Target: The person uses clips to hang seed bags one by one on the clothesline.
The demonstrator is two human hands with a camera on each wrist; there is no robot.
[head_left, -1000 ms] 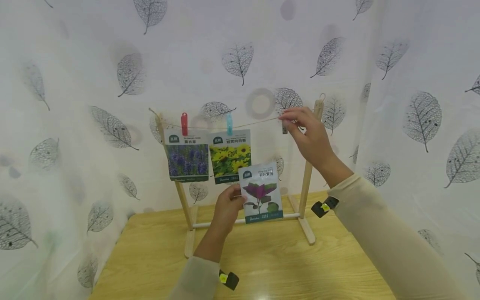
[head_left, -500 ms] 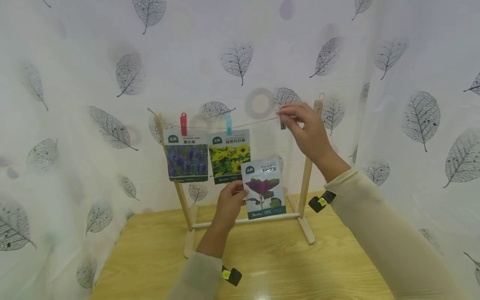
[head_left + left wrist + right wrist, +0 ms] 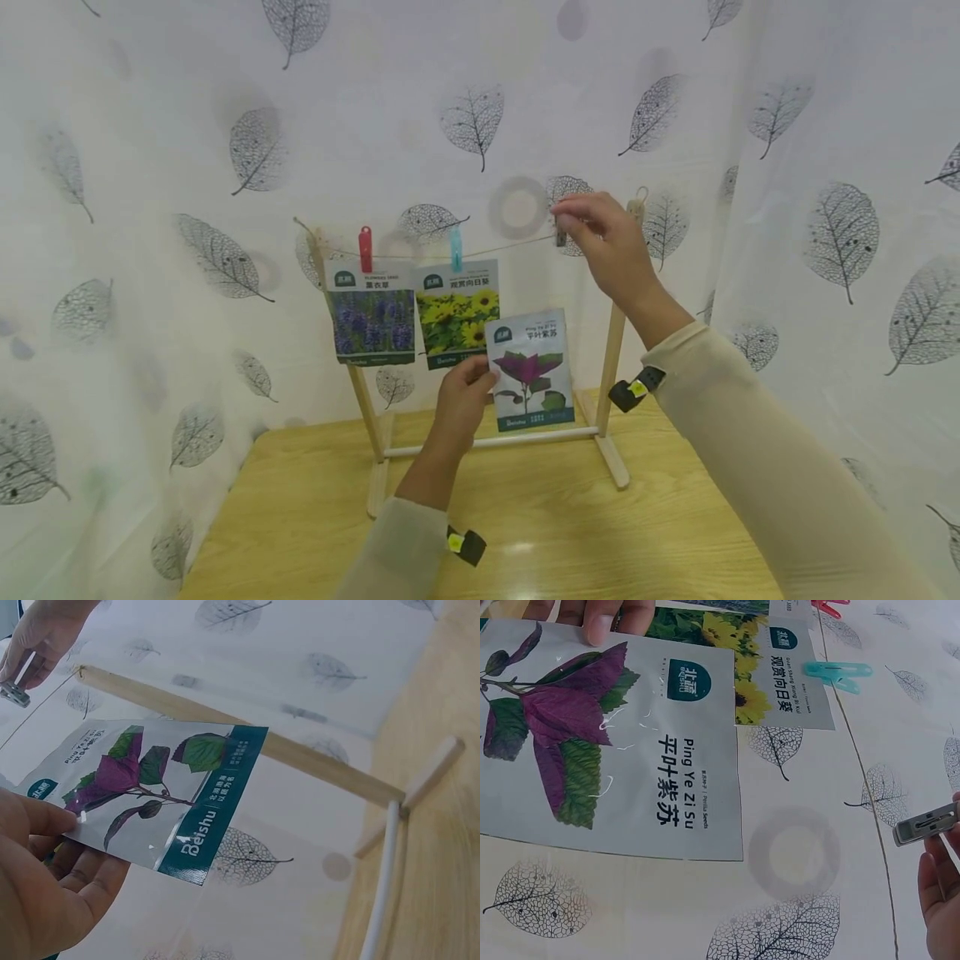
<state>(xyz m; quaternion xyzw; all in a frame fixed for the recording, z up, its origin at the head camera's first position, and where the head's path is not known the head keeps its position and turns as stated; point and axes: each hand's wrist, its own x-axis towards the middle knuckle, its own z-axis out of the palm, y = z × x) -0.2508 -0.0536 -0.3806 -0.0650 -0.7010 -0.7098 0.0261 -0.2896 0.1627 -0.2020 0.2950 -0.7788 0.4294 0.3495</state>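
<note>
My left hand (image 3: 459, 400) pinches a perilla seed packet (image 3: 531, 371) by its left edge, thumb in front and fingers behind. The packet is upright, below the string (image 3: 517, 247) and to the right of two hanging packets. Up by the string, my right hand (image 3: 609, 246) holds a grey clothespin (image 3: 924, 825) between thumb and fingers. In the right wrist view a gap shows between this clothespin and the string. A red clothespin (image 3: 365, 248) holds the lavender-coloured flower packet (image 3: 373, 321) on the string; a light blue one (image 3: 456, 248) holds the yellow sunflower packet (image 3: 459, 312).
The string runs between the two posts of a wooden stand, the right post (image 3: 611, 358) close to my right forearm. A white crossbar (image 3: 442, 447) joins the feet on the wooden table (image 3: 525, 525). Behind hangs a leaf-patterned curtain (image 3: 405, 125).
My right hand has risen slightly with the grey clothespin. The left hand has moved the perilla packet a little up and to the right. The hanging packets stay in place.
</note>
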